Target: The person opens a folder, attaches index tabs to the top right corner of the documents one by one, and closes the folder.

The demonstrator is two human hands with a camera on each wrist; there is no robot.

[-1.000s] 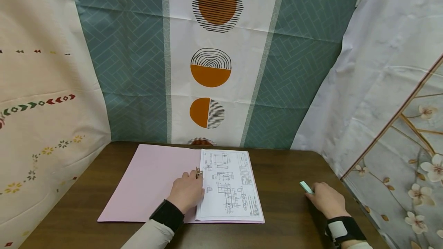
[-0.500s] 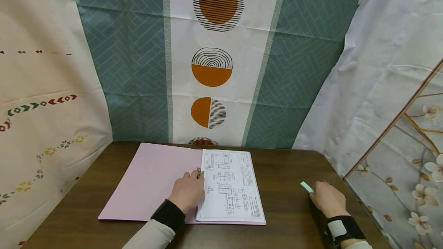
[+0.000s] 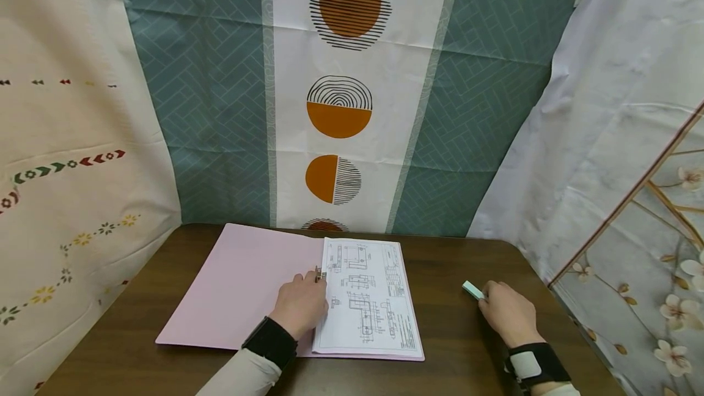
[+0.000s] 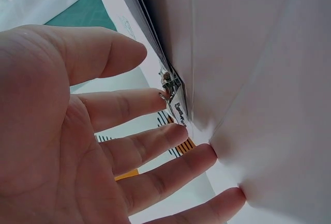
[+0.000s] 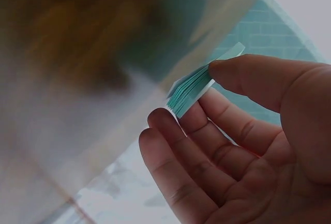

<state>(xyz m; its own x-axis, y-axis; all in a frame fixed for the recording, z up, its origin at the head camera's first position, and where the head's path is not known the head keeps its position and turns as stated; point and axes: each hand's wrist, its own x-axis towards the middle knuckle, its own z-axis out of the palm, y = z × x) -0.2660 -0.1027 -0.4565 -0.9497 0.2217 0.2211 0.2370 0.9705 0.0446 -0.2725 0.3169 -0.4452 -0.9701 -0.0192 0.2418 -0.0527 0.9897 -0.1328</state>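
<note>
An open pink folder (image 3: 236, 292) lies on the table with white sheets of technical drawings (image 3: 379, 286) on its right side. At the fold, my left hand (image 3: 299, 307) rests beside the metal clip (image 3: 319, 274). In the left wrist view, the left hand's (image 4: 57, 125) fingers are fairly straight; the lower fingertips touch the pink cover (image 4: 269, 125), and the index fingertip is at the clip (image 4: 169, 81). To the right of the folder, my right hand (image 3: 510, 315) pinches a mint-green pad of sticky notes (image 3: 472, 290). Its layered edges (image 5: 192, 89) show near the thumb in the right wrist view.
The dark wooden table (image 3: 445, 322) extends between the folder and the right hand. Behind it hangs a patterned green-and-white cloth (image 3: 220, 109). Other cloths hang on the left (image 3: 82, 127) and right (image 3: 621, 157), close to the table's sides.
My right hand has moved a little to the left with the sticky notes. The folder's left cover has tipped up slightly, while my left hand stays at the clip.
</note>
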